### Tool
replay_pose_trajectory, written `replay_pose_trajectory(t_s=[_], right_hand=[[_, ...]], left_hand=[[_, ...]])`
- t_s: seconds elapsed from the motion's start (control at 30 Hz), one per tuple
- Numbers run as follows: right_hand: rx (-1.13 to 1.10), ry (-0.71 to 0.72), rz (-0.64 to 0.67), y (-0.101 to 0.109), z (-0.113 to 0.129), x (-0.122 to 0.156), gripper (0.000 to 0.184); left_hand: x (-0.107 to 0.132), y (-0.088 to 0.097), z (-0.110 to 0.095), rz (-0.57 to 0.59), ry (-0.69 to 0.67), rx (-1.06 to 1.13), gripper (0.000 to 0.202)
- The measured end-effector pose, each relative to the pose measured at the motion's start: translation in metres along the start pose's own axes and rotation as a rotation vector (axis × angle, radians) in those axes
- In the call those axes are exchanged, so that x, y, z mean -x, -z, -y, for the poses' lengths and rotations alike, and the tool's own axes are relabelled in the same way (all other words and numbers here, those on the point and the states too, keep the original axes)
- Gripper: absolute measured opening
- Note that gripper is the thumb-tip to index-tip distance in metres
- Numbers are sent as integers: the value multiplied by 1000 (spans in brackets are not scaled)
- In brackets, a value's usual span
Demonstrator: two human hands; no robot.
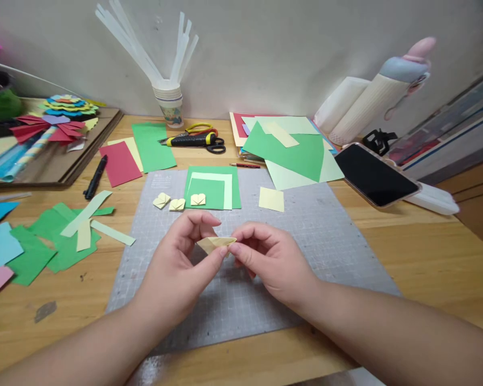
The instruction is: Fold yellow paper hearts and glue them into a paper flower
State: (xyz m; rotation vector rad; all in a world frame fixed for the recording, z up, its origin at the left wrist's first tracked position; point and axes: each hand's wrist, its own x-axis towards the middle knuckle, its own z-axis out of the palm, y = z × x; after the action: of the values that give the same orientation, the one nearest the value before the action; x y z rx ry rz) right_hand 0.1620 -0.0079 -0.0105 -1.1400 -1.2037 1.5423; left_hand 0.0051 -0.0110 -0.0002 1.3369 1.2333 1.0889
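My left hand (183, 262) and my right hand (273, 260) meet over the grey cutting mat (326, 241), both pinching a small folded piece of pale yellow paper (215, 244) held just above it. Fingers of both hands are closed on the paper's ends. Three small folded yellow paper hearts (177, 202) lie in a row beyond my hands, one of them on a green sheet (213, 187). A loose pale yellow square (271, 199) rests on the mat to the right of them.
Scissors and a utility knife (195, 139) lie by a stack of paper cups (169, 104). Green, red and blue paper scraps (56, 241) litter the left. A phone (374, 174), stacked coloured sheets (293, 147), a black pen (95, 177) and a paper flower (60, 118) ring the mat.
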Motion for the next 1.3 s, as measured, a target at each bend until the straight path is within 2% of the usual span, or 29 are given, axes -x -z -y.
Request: replay_pose_trajectory(t_s=[0.2,0.63,0.83,1.07,1.3], right_hand=[[-24,3,32,1,-1,0,16],[-90,-94,84,2,-1,-1,19],[-69,-44,84,3,1,-2,17],[-55,-42,114,2,2,-3,19],[34,-39,114,2,6,-1,18]], left_hand=[[0,0,2,-11,-17,-25,23],[-3,-2,2,31,62,16,24],[-1,-1,4,153,150,116,26],[-4,0,4,109,195,258,27],[-6,0,-1,155,227,180,17]])
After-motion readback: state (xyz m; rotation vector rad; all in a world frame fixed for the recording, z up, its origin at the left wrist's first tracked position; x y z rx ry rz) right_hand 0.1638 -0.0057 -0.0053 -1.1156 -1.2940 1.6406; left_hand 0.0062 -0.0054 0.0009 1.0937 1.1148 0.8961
